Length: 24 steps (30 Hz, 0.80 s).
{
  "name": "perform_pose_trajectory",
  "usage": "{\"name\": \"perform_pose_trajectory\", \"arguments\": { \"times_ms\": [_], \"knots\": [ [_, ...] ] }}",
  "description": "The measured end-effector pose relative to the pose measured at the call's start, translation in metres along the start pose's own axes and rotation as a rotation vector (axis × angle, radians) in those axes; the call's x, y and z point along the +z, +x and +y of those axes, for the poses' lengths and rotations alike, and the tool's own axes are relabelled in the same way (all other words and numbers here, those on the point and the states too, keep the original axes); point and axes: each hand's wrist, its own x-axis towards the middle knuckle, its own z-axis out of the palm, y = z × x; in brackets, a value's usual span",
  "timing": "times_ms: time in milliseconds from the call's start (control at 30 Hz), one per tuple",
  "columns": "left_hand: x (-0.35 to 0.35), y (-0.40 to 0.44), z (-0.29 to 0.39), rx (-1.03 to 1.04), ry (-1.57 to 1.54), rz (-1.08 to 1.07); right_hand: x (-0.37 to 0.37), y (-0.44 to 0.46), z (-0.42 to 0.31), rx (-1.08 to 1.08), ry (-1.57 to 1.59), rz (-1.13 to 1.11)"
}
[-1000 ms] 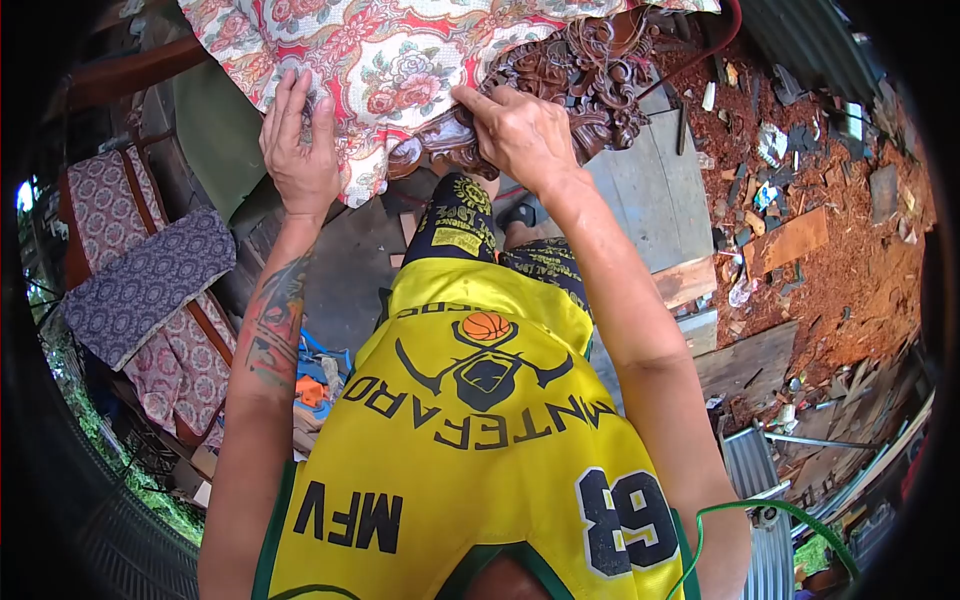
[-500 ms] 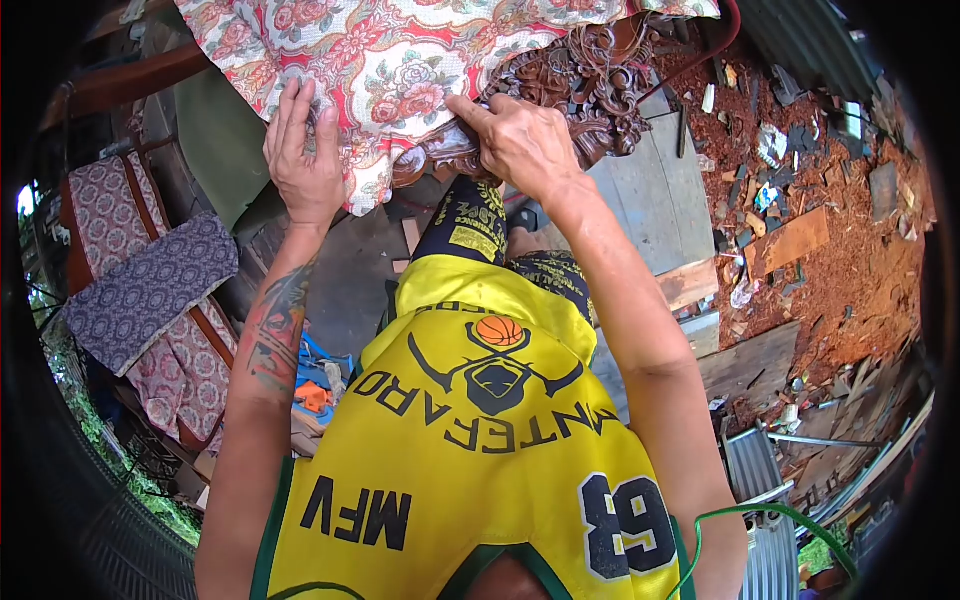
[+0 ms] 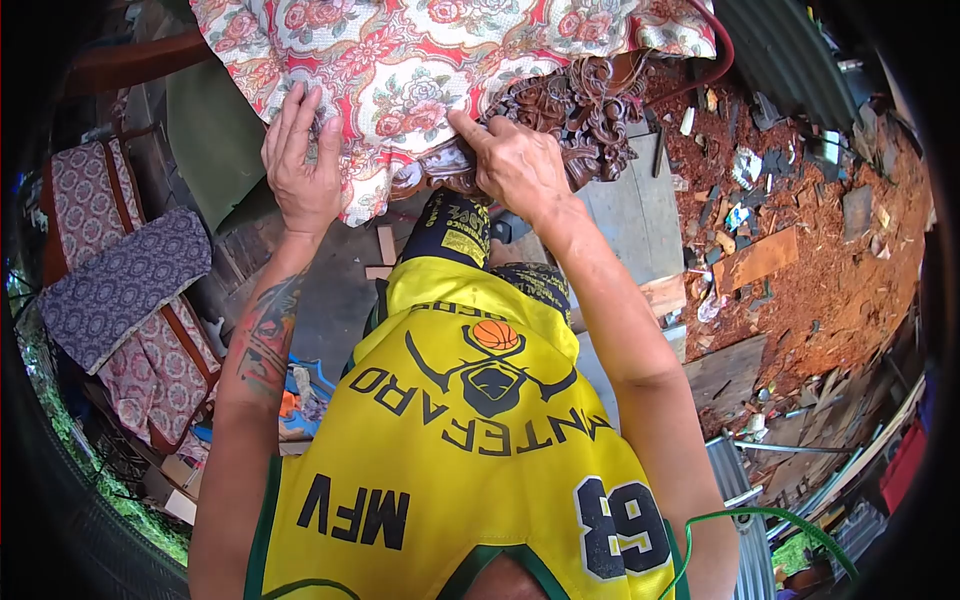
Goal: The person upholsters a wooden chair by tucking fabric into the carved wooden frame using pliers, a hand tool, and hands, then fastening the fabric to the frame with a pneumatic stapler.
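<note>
A floral fabric (image 3: 400,60) in red, cream and pink lies over a dark piece of carved wooden furniture (image 3: 595,125). Ornate brown scrollwork shows past the fabric's lower right edge. My left hand (image 3: 303,170) lies on the fabric's left part, fingers stretched out and thumb apart. At the fabric's lower edge, my right hand (image 3: 522,170) rests on the carved wood with its index finger extended to the fabric's border. Its other fingers are curled against the wood, and their tips are hidden.
A patterned blue-grey cushion (image 3: 130,285) lies over a red-patterned upholstered piece (image 3: 165,375) at left. A green sheet (image 3: 215,140) hangs beside the fabric. Reddish ground (image 3: 840,290) with scattered scraps and boards spreads at right. A red hose (image 3: 715,60) curves at upper right.
The camera view has shifted slightly, so the surroundings sit further left. Both hands keep nearly the same places on the fabric and the carved wood.
</note>
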Motion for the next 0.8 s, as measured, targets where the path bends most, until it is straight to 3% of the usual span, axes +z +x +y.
{"name": "perform_pose_trajectory", "arguments": {
  "times_ms": [800],
  "knots": [
    [-0.003,0.000,0.005,0.015,-0.029,0.042,-0.018,-0.001,-0.009,-0.097,-0.102,-0.157]
  ]
}}
